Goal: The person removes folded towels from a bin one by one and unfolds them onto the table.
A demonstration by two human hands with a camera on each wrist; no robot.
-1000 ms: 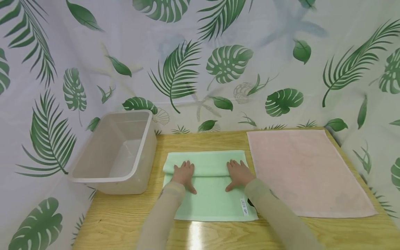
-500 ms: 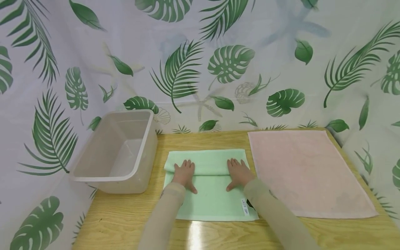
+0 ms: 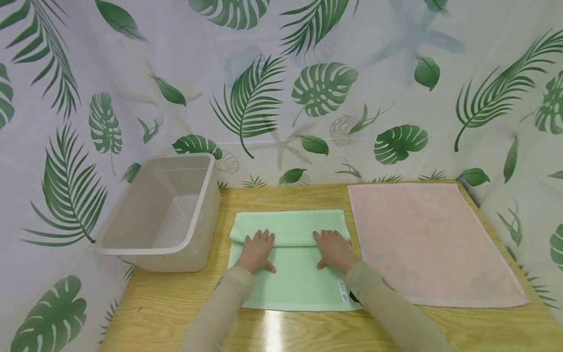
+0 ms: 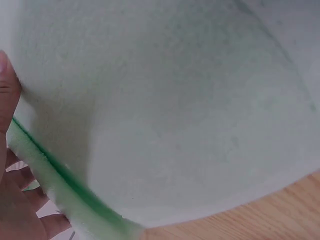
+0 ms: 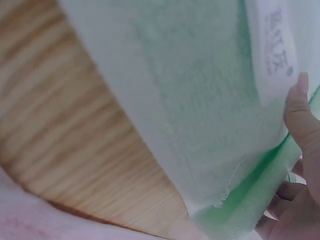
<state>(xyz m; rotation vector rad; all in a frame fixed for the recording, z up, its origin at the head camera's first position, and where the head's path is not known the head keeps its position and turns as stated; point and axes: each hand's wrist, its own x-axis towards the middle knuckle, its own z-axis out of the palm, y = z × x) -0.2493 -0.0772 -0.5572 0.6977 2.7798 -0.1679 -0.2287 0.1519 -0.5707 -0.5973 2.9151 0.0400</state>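
Observation:
A mint-green towel (image 3: 294, 278) lies on the table with its far part folded over toward the body. My left hand (image 3: 257, 250) rests on the left part of the fold, fingertips on the folded flap and thumb on the single layer below. On the right part of the fold, my right hand (image 3: 334, 249) lies the same way. Both hands press with fingers extended and slightly bent. A white label (image 3: 342, 292) sits near the towel's near right corner. In the right wrist view the thumb is beside the label (image 5: 276, 50), and the fold edge runs between thumb and fingers.
A beige plastic basin (image 3: 200, 239) stands at the left of the wooden table (image 3: 176, 313). To the right, a pink towel (image 3: 435, 239) is spread flat. Behind the table hangs a leaf-patterned curtain (image 3: 272, 44).
Both hands have drawn slightly back toward the body on the fold, the right one also a little inward. The green towel's fold looks the same.

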